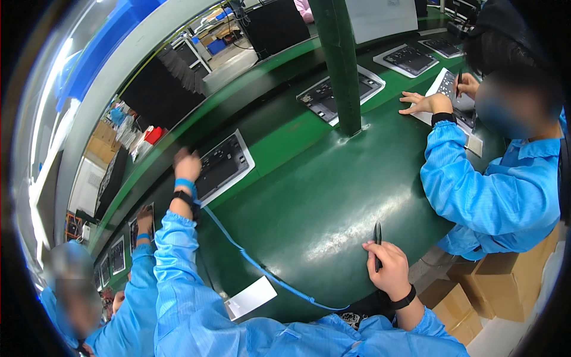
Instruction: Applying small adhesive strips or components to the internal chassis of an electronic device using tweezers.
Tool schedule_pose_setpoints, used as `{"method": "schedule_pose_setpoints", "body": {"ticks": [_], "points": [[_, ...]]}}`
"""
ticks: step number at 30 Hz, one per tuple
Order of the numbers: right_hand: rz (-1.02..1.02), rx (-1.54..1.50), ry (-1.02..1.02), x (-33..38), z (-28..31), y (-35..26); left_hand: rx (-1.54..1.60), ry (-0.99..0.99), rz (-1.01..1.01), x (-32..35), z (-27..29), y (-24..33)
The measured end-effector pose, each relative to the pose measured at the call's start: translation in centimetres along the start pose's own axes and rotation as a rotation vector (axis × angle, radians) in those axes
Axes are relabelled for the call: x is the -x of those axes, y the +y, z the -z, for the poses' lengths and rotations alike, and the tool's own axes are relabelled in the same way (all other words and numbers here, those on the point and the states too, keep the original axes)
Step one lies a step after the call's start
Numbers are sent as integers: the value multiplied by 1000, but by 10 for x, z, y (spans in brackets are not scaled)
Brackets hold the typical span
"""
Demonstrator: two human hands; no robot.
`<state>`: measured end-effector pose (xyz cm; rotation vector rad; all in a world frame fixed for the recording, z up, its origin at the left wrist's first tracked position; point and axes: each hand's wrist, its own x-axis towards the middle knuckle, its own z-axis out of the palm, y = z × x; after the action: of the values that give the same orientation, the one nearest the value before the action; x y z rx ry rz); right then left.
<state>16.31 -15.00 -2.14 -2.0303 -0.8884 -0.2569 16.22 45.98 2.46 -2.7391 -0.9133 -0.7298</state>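
Left hand [187, 163] stretched out at eleven o'clock, fingers curled at the near edge of the open laptop base [223, 165], long axis toward two o'clock. Right hand [389, 268] clasps black tweezers [377, 244] upright on the green worktop [309, 196].

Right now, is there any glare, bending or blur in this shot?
Head view: overhead light glares off the green belt; the fisheye bends the belt's edges toward the rim; the left hand looks motion-blurred, while the right hand holding black tweezers is sharp.

Five open laptop chassis [221, 165], two black tweezers [377, 240], one white card [251, 297].
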Motion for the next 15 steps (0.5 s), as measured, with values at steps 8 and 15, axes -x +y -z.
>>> {"method": "schedule_pose_setpoints", "body": {"ticks": [8, 15], "points": [[34, -51, -37, 0, -2, 3, 994, -837, 523, -84, -79, 309], [33, -67, -42, -5, 1, 4, 348, -629, 32, -137, -214, 338]]}}
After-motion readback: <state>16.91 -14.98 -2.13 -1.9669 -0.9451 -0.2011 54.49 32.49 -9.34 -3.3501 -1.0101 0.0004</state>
